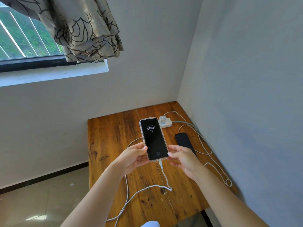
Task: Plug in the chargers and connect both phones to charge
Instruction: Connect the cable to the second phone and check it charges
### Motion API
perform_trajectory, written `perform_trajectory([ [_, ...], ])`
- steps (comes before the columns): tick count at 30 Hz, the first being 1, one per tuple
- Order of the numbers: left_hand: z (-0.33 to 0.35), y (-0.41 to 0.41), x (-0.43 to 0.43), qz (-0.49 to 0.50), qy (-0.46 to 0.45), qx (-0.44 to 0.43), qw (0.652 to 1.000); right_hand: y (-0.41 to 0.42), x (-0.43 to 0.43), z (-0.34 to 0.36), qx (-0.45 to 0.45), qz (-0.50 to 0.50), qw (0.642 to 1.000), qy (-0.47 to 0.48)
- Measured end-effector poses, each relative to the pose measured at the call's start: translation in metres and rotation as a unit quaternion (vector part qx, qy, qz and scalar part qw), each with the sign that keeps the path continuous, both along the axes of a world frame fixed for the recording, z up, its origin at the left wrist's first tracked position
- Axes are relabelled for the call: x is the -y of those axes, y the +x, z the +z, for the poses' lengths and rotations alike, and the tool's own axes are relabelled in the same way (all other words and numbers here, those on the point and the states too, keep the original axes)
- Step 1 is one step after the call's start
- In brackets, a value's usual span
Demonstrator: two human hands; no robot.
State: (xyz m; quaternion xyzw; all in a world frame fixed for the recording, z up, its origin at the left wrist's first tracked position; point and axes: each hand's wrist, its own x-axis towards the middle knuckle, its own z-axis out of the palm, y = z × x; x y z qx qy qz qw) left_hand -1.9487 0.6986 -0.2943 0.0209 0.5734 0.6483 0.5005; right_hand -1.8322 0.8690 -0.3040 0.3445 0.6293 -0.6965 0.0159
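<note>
A phone in a clear case (153, 138) is held above the wooden table (113, 141), its dark screen lit with 08:01. My left hand (133, 157) grips its lower left edge and my right hand (183, 158) its lower right edge. A white cable (164, 175) is plugged into the phone's bottom and loops down over the table. A second, black phone (184, 141) lies flat to the right, partly hidden by my right hand. At the back a white power strip (166, 124) carries a white charger (163, 119).
The table fills a corner between two white walls. Another white cable (206, 145) coils along the right edge. A cable hangs off the front left of the table. A window and patterned curtain (85, 28) are up left. Tiled floor lies to the left.
</note>
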Motion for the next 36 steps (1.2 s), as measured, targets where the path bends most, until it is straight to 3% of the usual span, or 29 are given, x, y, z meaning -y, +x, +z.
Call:
perform_trajectory([
  [36, -0.015, -0.010, -0.001, -0.011, 0.000, 0.005, 1.000, -0.004, -0.003, 0.002, 0.011, 0.010, 1.000, -0.002],
])
